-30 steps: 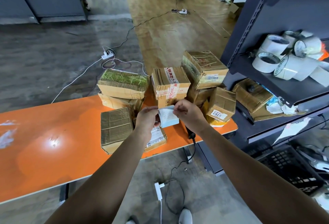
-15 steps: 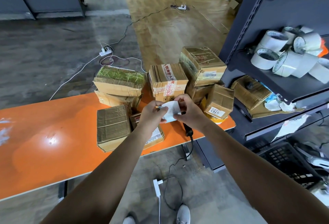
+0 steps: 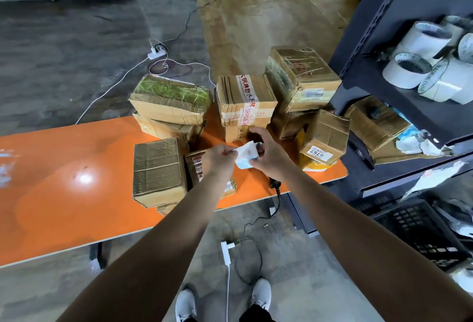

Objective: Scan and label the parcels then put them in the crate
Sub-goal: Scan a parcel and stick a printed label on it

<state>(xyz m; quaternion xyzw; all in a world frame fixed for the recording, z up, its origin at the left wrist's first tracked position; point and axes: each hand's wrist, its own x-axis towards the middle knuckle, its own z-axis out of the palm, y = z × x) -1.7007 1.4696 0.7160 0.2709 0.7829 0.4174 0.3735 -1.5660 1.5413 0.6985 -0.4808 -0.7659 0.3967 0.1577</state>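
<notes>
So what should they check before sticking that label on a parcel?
1. The label pinched by the left hand and right hand: ok.
2. Backing fully peeled: cannot tell.
3. The parcels within reach on the orange table: ok.
4. Which parcel it belongs to: cannot tell.
5. The black crate has room: cannot tell.
</notes>
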